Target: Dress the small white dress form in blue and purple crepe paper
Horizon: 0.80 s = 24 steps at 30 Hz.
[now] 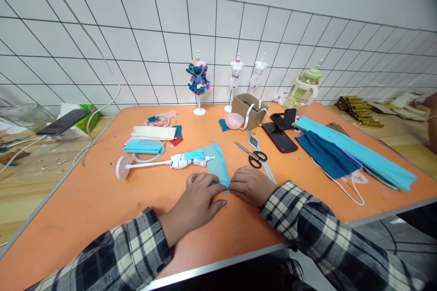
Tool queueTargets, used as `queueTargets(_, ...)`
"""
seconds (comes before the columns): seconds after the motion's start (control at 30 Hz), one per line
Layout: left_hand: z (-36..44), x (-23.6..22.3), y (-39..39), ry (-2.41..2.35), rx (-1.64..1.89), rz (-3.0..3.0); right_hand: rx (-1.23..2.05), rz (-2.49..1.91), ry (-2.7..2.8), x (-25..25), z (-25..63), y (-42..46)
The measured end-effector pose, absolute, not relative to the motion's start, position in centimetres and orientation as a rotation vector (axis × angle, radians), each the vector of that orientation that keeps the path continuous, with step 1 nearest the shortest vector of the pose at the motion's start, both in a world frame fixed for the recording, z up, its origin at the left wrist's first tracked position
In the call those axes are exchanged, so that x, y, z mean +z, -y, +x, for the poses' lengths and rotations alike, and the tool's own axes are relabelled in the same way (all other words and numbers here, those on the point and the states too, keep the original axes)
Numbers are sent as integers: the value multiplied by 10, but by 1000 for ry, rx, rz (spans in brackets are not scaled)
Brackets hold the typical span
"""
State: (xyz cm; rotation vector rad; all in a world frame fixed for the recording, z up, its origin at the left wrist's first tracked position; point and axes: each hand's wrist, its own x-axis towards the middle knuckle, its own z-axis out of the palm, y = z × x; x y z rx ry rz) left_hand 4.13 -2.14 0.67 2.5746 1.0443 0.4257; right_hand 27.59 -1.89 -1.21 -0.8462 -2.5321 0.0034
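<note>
A thin light-blue piece of fabric [218, 161] lies on the orange table in front of me. My left hand [201, 198] presses its curled fingers on the fabric's near edge, with the thumb lying on the table just below. From the other side my right hand [251, 185] closes its fingertips on the same edge; its thumb is hidden. A small white dress-form stand [175, 162] lies on its side just beyond my left hand, with a strip of blue fabric on its body. Black-handled scissors [252, 153] rest open beyond my right hand, over a grey tape [262, 159].
Folded blue cloth [143, 146] and a cream cloth [153, 133] lie at left. Behind stand a decorated dress form [198, 79], a cardboard box [251, 111] and a pink bowl [234, 121]. A phone [280, 136], long blue fabric [362, 154] and a bottle [303, 88] are at right.
</note>
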Motion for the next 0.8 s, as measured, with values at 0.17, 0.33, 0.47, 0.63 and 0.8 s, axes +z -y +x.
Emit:
queueTargets(0.17,38,12,21,-1064,693,2592,378,-897,2265,8,264,29)
queueTargets(0.33,29,34,24,-1061,822,2496,478,-951,2014,26,241,45)
queueTargets(0.47,14,57,40,-1066,782,2459,517,-1068,1927,42,219,64)
queueTargets(0.63,-19,88,64,-979,658,2429,1109,-1114,1749,86,206,85)
queueTargets(0.8,-36,96,22,-1169,701,2298,1412,-1155,1458,77,198,37)
